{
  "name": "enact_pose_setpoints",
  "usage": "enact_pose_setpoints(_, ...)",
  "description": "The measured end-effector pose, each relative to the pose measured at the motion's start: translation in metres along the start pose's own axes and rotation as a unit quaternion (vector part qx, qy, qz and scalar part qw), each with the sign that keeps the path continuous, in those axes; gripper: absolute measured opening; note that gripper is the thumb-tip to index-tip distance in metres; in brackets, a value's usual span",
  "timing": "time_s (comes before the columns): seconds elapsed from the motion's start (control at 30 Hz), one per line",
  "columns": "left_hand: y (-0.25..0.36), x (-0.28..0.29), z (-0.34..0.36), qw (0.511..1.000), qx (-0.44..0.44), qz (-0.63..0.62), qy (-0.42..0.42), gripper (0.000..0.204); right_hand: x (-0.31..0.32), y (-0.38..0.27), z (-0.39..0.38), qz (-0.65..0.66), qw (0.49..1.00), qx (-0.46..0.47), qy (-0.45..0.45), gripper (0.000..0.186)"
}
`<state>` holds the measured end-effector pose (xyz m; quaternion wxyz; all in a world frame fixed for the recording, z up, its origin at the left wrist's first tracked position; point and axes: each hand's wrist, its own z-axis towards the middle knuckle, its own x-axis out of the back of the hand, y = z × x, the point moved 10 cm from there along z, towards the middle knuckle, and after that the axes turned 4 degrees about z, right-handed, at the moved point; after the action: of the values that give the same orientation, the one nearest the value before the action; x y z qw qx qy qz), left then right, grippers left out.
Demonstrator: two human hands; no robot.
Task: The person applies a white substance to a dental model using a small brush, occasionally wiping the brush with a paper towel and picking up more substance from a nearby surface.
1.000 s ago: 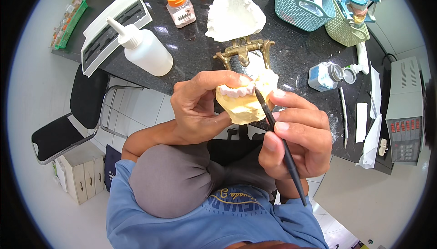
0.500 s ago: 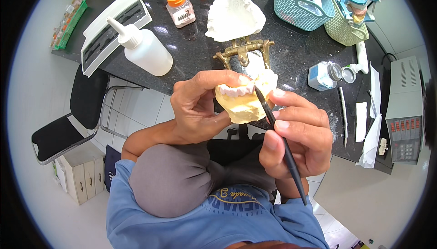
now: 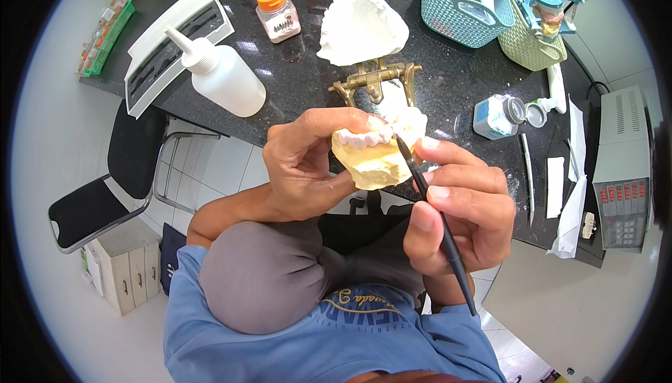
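A green tray of small packets (image 3: 105,36) lies at the black stone bench's (image 3: 301,78) left edge, beside a white slotted rack (image 3: 175,40). Next to it, near the front edge, lies a white plastic squeeze bottle (image 3: 222,78), and behind it stands a small orange-capped jar with a white label (image 3: 278,13). Out in front of the bench's front edge, the left hand (image 3: 308,162) grips a pale yellow dental cast with white teeth (image 3: 371,155), fingers pressed around it. The right hand (image 3: 462,208) pinches a slim black brush (image 3: 434,215), its tip touching the teeth. Toward the far right corner stand a teal plastic basket (image 3: 462,12) and a pale green basket (image 3: 532,43).
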<state>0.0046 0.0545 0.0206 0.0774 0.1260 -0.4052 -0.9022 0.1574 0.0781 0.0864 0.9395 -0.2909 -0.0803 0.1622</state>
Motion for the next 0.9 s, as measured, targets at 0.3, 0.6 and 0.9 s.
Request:
enact_pose_setpoints(0.3, -0.0001, 0.0011, -0.0007, 1.000, 0.003, 0.001, 0.003, 0.043, 0.0006, 0.0012, -0.0022, 0.008, 1.000, -0.007, 0.002, 0.028)
enact_pose_setpoints(0.6, -0.0005, 0.0006, 0.0000, 1.000, 0.002, 0.004, -0.004, 0.040, 0.0003, 0.0006, -0.0010, 0.004, 1.000, -0.006, -0.011, 0.029)
enact_pose_setpoints(0.9, 0.0010, -0.0006, 0.0005, 1.000, -0.002, 0.023, -0.015, 0.040, -0.0033, -0.0002, 0.0008, -0.041, 0.999, 0.000, -0.035, 0.029)
